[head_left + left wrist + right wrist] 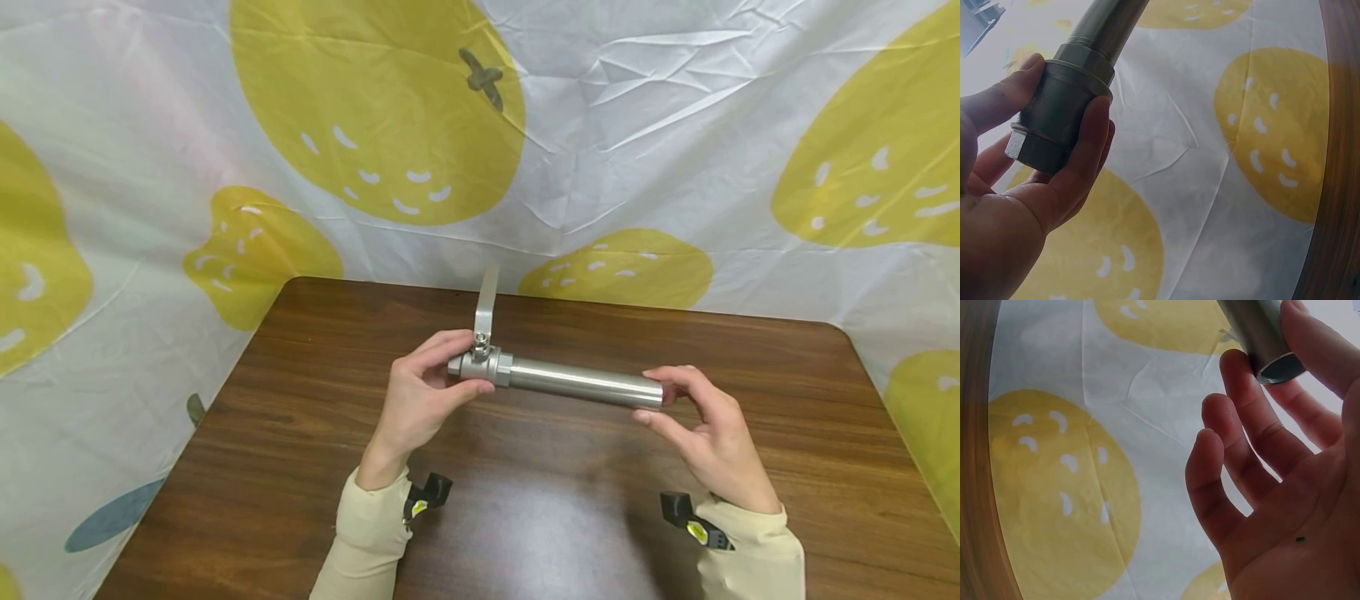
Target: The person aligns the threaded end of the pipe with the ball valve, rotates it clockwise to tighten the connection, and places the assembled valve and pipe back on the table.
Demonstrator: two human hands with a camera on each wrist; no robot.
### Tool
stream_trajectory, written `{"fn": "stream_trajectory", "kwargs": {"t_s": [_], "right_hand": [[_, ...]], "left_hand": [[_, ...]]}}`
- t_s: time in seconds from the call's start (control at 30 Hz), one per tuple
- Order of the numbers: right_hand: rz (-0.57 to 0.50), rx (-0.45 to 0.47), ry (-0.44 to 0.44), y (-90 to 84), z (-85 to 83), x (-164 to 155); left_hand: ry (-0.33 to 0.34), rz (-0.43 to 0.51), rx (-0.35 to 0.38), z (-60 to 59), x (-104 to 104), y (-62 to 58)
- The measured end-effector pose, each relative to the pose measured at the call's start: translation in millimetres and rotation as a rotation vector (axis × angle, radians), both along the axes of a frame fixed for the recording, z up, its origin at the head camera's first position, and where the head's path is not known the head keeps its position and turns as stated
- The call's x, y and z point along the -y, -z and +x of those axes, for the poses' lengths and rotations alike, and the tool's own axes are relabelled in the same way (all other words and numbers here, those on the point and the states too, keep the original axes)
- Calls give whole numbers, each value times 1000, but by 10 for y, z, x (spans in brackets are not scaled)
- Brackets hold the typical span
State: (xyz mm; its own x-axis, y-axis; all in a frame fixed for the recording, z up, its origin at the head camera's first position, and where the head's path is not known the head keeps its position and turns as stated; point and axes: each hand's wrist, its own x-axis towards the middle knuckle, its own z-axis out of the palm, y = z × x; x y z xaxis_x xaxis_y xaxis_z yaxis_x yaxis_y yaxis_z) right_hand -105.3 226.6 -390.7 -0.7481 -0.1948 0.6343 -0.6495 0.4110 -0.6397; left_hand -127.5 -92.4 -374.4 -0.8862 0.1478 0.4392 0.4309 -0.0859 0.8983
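I am holding the steel valve [481, 365] in my left hand [420, 398], my right hand [705, 425] pinching its pipe [585, 382] end above the tabletop [300, 400]; no readable markings are showing.

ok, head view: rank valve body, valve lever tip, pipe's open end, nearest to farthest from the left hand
1. Valve body: gripped in the left hand, at the pipe's left end.
2. Valve lever tip: sticks up and away from the valve body, just above the hand.
3. Pipe's open end: far right, pinched by the right hand.
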Motion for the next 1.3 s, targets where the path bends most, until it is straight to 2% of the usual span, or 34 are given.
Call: {"fn": "stream_trajectory", "kwargs": {"t_s": [0.3,0.77,1.3], "right_hand": [[42,92,24,-37,29,-14],[67,55,23,-43,48,-10],[74,92,40,-15,30,-39]], "left_hand": [[6,6,-1,4,-4,2],[17,1,-9,5,-3,12],[44,-29,0,8,0,15]]}}
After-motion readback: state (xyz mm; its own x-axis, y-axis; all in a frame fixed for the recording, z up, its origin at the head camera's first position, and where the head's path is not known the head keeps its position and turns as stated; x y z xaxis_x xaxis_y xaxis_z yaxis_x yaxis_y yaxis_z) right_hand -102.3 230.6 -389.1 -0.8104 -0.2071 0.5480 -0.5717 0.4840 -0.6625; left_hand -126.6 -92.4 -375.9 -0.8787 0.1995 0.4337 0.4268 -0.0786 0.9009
